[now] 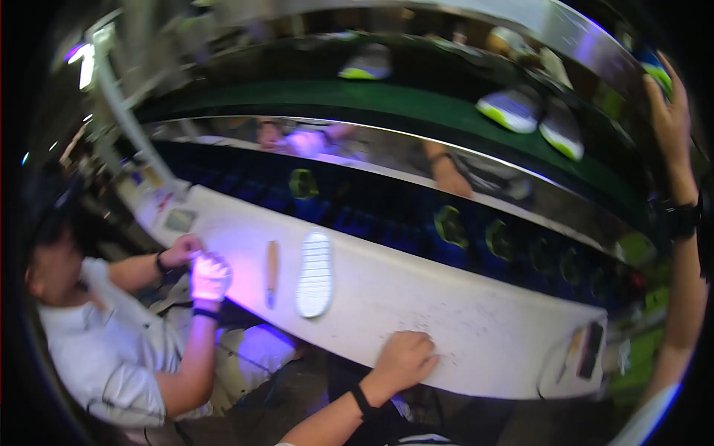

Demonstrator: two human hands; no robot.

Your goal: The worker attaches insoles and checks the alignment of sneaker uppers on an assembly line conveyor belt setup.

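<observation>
My left hand (405,360) rests on the near edge of the white table (491,327), its fingers loosely bent and nothing seen in it. At the far right my right hand (673,119) is raised high, thumb and fingers around a blue and lime green shoe (658,78), of which only a part shows. Left of my left hand lies a pale shoe sole (314,275) with cross lines. Beside the sole is a brush-like tool with a wooden handle (272,271).
A co-worker (111,342) sits at left, hands together under violet light. Behind the table, a dark rack (372,212) holds several green-rimmed pieces. Grey shoes with lime soles (509,110) stand on a green belt (424,104) above. A dark box-like object (590,349) lies at the table's right end.
</observation>
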